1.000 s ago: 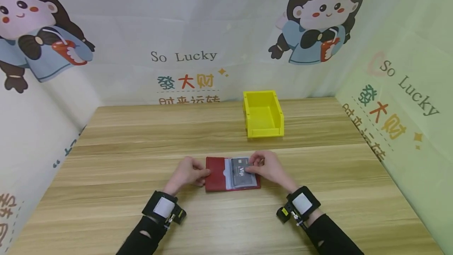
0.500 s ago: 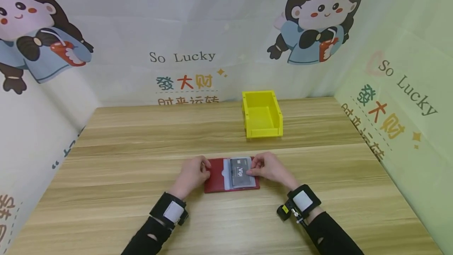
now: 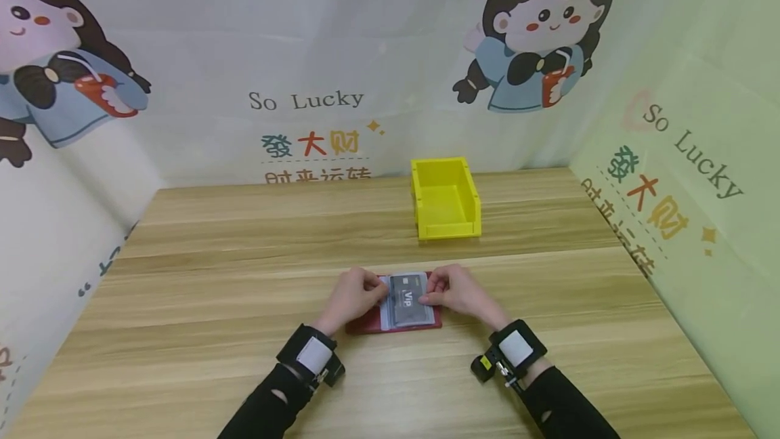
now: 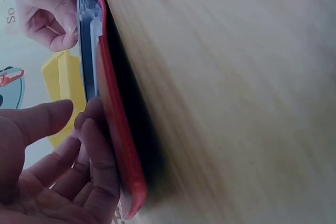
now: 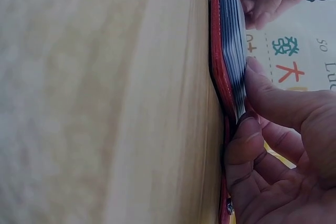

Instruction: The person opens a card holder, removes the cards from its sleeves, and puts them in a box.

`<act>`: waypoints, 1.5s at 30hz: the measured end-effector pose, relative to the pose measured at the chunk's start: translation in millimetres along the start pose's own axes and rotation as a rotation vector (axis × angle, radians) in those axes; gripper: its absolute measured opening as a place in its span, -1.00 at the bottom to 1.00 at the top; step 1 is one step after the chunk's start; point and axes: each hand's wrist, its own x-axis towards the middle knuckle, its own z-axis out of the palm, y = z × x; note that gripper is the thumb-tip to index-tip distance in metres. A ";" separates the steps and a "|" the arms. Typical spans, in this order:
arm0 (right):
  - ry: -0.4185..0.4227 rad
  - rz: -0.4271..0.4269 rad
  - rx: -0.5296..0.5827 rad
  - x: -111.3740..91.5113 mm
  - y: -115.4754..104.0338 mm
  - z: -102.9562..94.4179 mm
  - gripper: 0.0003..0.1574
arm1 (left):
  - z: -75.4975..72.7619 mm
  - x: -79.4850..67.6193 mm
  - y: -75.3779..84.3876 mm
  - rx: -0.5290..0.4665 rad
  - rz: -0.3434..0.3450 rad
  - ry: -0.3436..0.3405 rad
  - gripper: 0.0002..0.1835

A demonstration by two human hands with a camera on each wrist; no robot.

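A red card holder [image 3: 365,323] lies opened flat on the table, its left cover partly hidden by my left hand [image 3: 351,297]. Clear plastic sleeves [image 3: 386,320] are stacked over its right half, and a grey card [image 3: 405,303] marked "Vip" shows on top. In the left wrist view, the left fingers [image 4: 97,166] touch the inside of the cover by the sleeves, with the thumb held apart. My right hand [image 3: 461,293] pinches the sleeves' right edge; in the right wrist view its thumb [image 5: 270,95] lies on the top sleeve and the fingers sit at the edge.
Behind the card holder, a yellow bin [image 3: 447,205] stands toward the back of the wooden table [image 3: 244,236]. A printed cloth [image 3: 201,87] hangs behind the table and along both sides.
My left hand has moved right, from the cover's left edge across the cover to the sleeves. The right hand keeps its place at the sleeves' right edge. The head view has shifted slightly.
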 end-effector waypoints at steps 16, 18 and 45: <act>-0.016 0.023 0.014 1.1 -3.2 -0.2 -0.77 | 1.8 4.4 2.8 0.001 -0.099 -0.082 -0.73; -0.022 0.026 0.008 1.3 -4.6 -1.1 -0.77 | 1.4 5.2 4.4 0.008 -0.108 -0.082 -0.73; -0.031 0.047 -0.016 0.9 -6.2 -0.2 -0.73 | 1.8 8.0 4.9 0.022 -0.151 -0.127 -0.75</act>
